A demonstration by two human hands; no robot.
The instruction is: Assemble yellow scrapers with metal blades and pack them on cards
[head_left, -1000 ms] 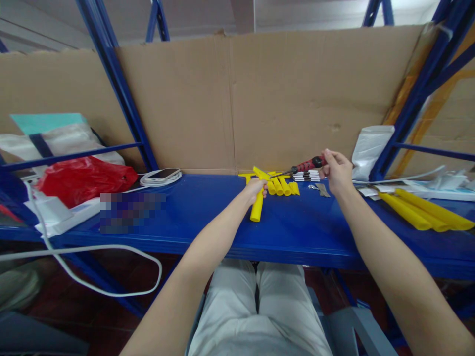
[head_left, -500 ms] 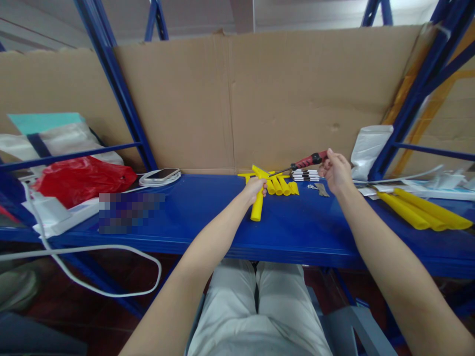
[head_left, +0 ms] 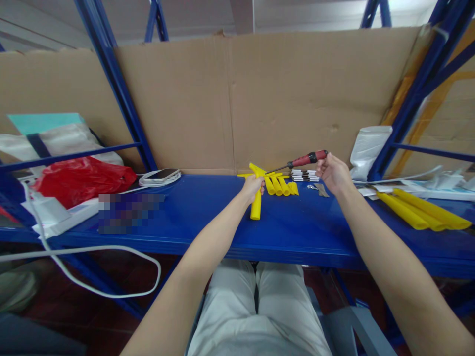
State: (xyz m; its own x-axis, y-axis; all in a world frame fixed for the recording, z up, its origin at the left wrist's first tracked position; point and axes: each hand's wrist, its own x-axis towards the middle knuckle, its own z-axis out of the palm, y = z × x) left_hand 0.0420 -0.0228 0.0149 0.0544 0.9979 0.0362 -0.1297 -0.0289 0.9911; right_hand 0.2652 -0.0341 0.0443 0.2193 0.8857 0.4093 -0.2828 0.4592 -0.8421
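Note:
My left hand [head_left: 254, 188] is closed around a yellow T-shaped piece [head_left: 256, 208], whose handle points down toward me above the blue shelf. My right hand [head_left: 334, 172] pinches the end of a screwdriver [head_left: 305, 159] with a red and black handle. The shaft runs left to the head of the yellow piece; its exact tip is too small to make out. Behind and right of my left hand, several yellow pieces [head_left: 284, 186] lie in a row. White packets with black bands [head_left: 305, 175] sit below the screwdriver handle, with small metal parts [head_left: 311, 187] in front.
Yellow tubes [head_left: 419, 212] lie at the right, near a white pouch [head_left: 369, 151]. At the left are a phone [head_left: 164, 174] on a coiled cable, a red bag [head_left: 87, 179] and a power strip [head_left: 74, 217]. Cardboard [head_left: 178, 104] stands behind the blue shelf [head_left: 208, 212].
The screwdriver and the yellow piece's head have shifted slightly left. The screwdriver handle looks turned, and the fingers of my right hand have moved a little on its end.

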